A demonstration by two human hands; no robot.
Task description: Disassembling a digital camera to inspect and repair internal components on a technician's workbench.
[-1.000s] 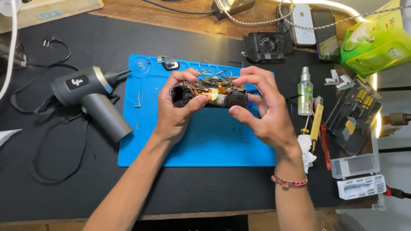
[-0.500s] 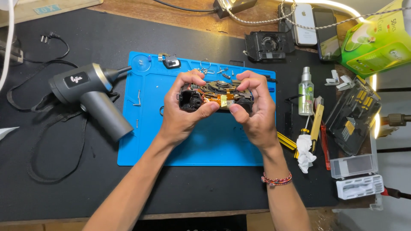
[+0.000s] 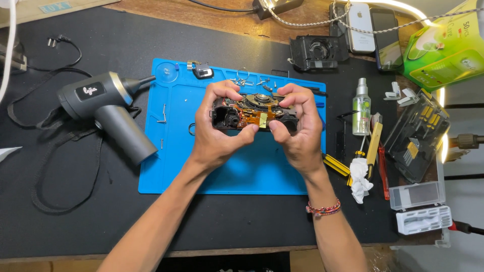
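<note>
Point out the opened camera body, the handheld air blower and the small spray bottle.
opened camera body (image 3: 254, 112), head view, orange flex circuit
handheld air blower (image 3: 93, 95), head view, grey barrel
small spray bottle (image 3: 361, 108), head view, green label

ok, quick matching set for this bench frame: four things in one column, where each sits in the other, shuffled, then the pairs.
Things:
1. opened black camera body with orange flex circuits
2. grey handheld blower with black nozzle
3. small clear spray bottle
4. crumpled white tissue

Places:
A. on the black table cover, left of the blue silicone mat
B. held between left hand and right hand
C. near the mat's lower right corner
D. lying right of the mat's upper edge

Pairs: 1-B, 2-A, 3-D, 4-C
</note>
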